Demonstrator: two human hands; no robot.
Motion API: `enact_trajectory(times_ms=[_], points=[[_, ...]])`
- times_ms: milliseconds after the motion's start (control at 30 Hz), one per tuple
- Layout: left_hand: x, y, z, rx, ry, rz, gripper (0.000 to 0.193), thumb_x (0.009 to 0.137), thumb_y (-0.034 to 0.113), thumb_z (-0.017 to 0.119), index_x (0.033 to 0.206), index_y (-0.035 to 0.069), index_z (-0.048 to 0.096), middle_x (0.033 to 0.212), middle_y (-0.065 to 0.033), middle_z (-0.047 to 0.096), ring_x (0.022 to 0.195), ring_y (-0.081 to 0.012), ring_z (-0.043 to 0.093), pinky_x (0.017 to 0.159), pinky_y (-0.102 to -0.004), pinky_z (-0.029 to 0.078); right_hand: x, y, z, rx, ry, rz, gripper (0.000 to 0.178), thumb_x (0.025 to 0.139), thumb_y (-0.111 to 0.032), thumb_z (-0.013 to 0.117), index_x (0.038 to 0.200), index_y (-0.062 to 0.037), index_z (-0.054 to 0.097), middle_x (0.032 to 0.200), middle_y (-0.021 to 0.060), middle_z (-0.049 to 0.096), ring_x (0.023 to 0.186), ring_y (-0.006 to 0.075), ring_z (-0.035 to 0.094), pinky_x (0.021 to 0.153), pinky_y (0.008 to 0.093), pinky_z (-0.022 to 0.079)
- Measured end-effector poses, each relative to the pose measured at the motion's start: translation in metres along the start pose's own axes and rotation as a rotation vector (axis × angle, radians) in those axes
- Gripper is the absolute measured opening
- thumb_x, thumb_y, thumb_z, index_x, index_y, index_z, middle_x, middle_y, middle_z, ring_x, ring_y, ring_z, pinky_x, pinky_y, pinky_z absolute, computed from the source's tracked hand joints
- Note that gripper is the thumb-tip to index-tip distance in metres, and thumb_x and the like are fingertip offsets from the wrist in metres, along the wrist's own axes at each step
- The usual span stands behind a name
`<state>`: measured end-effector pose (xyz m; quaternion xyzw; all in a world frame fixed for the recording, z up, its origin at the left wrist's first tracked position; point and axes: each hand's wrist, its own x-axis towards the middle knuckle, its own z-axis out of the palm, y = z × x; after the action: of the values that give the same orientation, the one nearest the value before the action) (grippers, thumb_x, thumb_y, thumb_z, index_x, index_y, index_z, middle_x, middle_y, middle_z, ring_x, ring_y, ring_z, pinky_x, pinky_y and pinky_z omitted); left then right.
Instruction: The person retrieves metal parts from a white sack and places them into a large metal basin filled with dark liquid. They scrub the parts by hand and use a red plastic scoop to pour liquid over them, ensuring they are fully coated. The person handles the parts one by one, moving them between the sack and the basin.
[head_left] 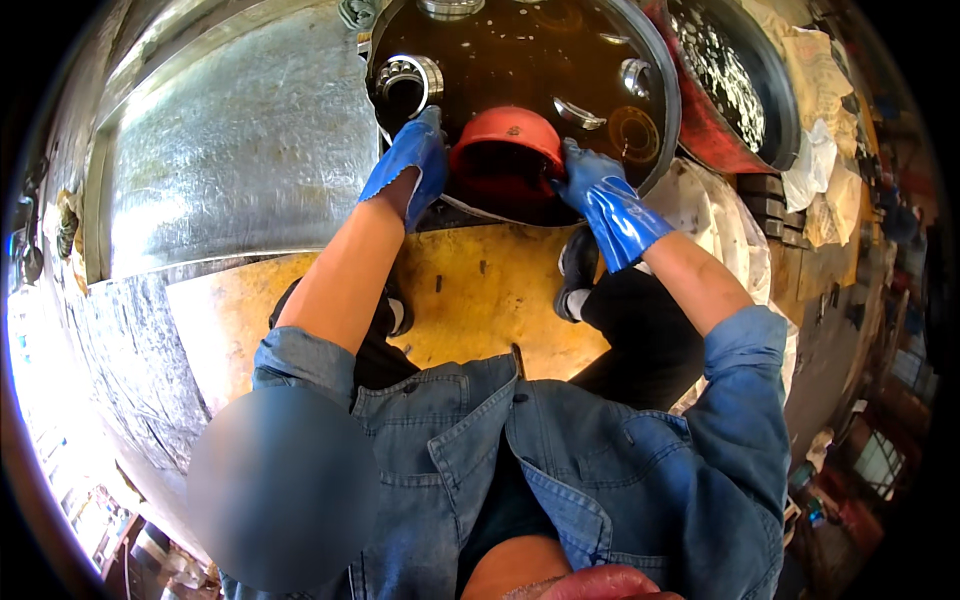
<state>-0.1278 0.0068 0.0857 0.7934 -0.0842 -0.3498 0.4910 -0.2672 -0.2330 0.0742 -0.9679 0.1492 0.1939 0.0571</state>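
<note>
A round dark-rimmed tub (pixel 668 60) of brown oily liquid stands in front of me. My left hand (pixel 424 160), in a blue rubber glove, is closed at the lower edge of a shiny roller bearing (pixel 428 75) by the tub's left side; its fingertips are partly hidden. A red bowl (pixel 513 128) sits tilted in the near part of the tub, dark inside. My right hand (pixel 592 182), also in a blue glove, grips the bowl's right rim. Other metal bearing parts lie partly submerged, among them a curved piece (pixel 578 113) and a ring (pixel 634 77).
Left of the tub is a wide sheet-metal surface (pixel 235 150). A second red tub (pixel 712 135) with dark liquid stands to the right, beside crumpled plastic (pixel 812 165) and stacked dark blocks (pixel 765 205). Below lies a yellow stained board (pixel 480 290) between my feet.
</note>
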Motion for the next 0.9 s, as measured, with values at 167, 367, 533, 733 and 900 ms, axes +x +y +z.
enact_trajectory(times_ms=[167, 367, 533, 733, 900], points=[[0.008, -0.002, 0.007, -0.223, 0.025, -0.139, 0.044, 0.109, 0.037, 0.04, 0.133, 0.006, 0.059, 0.12, -0.0096, 0.066, 0.106, -0.0209, 0.058, 0.097, -0.0315, 0.043, -0.004, 0.009, 0.015, -0.066, 0.101, -0.043, 0.067, 0.09, -0.049, 0.067, 0.137, -0.0024, 0.051, 0.11, 0.021, 0.073, 0.102, 0.0387, 0.071, 0.089, 0.0487, 0.056], [0.037, -0.043, 0.005, -0.727, -0.143, -0.283, 0.027, 0.108, 0.038, 0.044, 0.105, 0.016, 0.059, 0.086, 0.0002, 0.053, 0.079, -0.0136, 0.049, 0.071, -0.0273, 0.041, 0.002, 0.003, -0.012, 0.078, -0.114, -0.037, 0.063, 0.091, -0.047, 0.065, 0.134, -0.0015, 0.056, 0.112, 0.0246, 0.072, 0.107, 0.0398, 0.07, 0.095, 0.0488, 0.055], [0.028, -0.023, 0.011, -0.736, -0.157, -0.217, 0.026, 0.108, 0.037, 0.045, 0.103, 0.015, 0.058, 0.087, -0.0001, 0.054, 0.078, -0.0152, 0.05, 0.072, -0.0284, 0.042, 0.012, 0.022, -0.02, 0.277, -0.095, -0.114, 0.049, 0.09, -0.041, 0.063, 0.119, -0.001, 0.067, 0.106, 0.0275, 0.072, 0.102, 0.0368, 0.072, 0.091, 0.0462, 0.054], [0.035, -0.019, 0.01, -0.719, -0.093, -0.23, 0.023, 0.107, 0.032, 0.047, 0.1, 0.012, 0.057, 0.088, -0.0028, 0.056, 0.079, -0.0179, 0.054, 0.074, -0.0304, 0.046, 0.034, 0.051, -0.018, 0.699, -0.419, -0.026, 0.035, 0.089, -0.033, 0.063, 0.084, 0.0012, 0.069, 0.063, 0.0106, 0.066, 0.049, 0.0158, 0.058, 0.048, 0.0318, 0.041], [0.044, -0.025, 0.007, -1.369, -0.116, -0.336, 0.021, 0.106, 0.028, 0.05, 0.106, 0.009, 0.057, 0.091, -0.0057, 0.06, 0.085, -0.0213, 0.06, 0.081, -0.0327, 0.051, 0.033, 0.053, -0.044, 0.781, -0.622, -0.008, 0.054, 0.093, -0.039, 0.056, 0.053, -0.0034, 0.059, 0.04, 0.0083, 0.049, 0.032, 0.0185, 0.047, 0.036, 0.0335, 0.035]])
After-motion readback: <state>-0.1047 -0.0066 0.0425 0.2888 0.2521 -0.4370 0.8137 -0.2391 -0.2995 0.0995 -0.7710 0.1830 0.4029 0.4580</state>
